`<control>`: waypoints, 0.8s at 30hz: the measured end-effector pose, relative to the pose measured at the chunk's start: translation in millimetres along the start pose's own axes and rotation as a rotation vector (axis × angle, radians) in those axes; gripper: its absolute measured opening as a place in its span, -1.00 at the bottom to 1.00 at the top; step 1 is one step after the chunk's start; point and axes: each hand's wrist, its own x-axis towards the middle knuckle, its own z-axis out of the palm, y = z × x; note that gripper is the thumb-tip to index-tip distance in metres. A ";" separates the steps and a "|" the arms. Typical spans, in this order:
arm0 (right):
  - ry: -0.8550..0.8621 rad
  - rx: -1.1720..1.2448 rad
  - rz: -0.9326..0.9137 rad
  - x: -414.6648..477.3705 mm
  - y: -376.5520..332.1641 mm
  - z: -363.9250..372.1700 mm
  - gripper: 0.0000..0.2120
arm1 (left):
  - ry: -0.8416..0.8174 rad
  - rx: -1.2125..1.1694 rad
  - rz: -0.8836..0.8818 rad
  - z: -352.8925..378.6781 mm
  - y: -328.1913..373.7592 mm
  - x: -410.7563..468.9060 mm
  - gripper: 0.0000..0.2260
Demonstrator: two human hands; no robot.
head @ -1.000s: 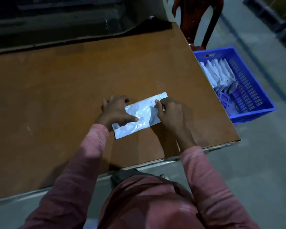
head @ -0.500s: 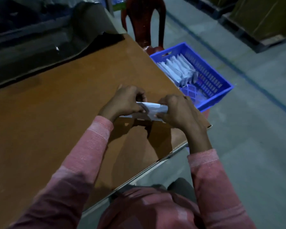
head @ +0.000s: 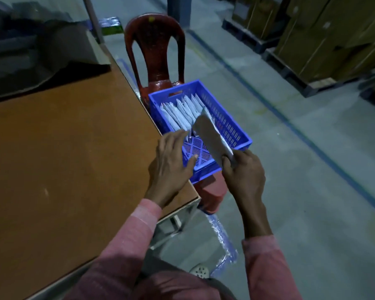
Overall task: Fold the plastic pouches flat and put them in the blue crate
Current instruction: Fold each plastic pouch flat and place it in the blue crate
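The worktop [head: 63, 159] fills the left of the view, and no pouches lie on the part that shows. Just off its right edge sits the crate [head: 245, 140], resting on the seat of a red chair [head: 154, 46]. In the crate's far half a row of pouches [head: 180, 113] stands on edge, packed close. The near half shows only the bare lattice floor. So a good share of the work looks done, and there is room for more.

One folded pouch [head: 210, 137] hangs tilted over the middle of the crate, its far end near the row. The right hand [head: 244, 176] grips it by the near end, with fingers and thumb curled round it. The left hand [head: 171, 163] is flat and holds nothing. Its straight fingers reach past the worktop's corner over the crate's near left side, with the tips close to the row. What is left, by my reading, is to set this pouch against the row. I cannot tell whether more pouches wait out of view.

Around this is grey floor [head: 312, 191] with a blue line [head: 290, 124] running across it. Boxes [head: 333, 35] stand on pallets far right, well apart. A dark sheet [head: 41, 50] lies at the worktop's far left. Some clear film [head: 221, 239] lies on the floor near the person's legs. Nothing stands between the pouch and the crate. The left hand is the only thing close to its path.
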 end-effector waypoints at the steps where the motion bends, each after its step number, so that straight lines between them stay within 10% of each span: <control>1: -0.013 0.000 0.023 4.0 6.0 1.1 -0.80 | -0.036 0.012 0.015 9.5 -0.7 -0.8 -0.48; 24: -0.122 0.094 0.157 200.3 73.3 113.5 -0.81 | -0.406 0.074 -0.089 137.8 -79.1 161.3 -0.67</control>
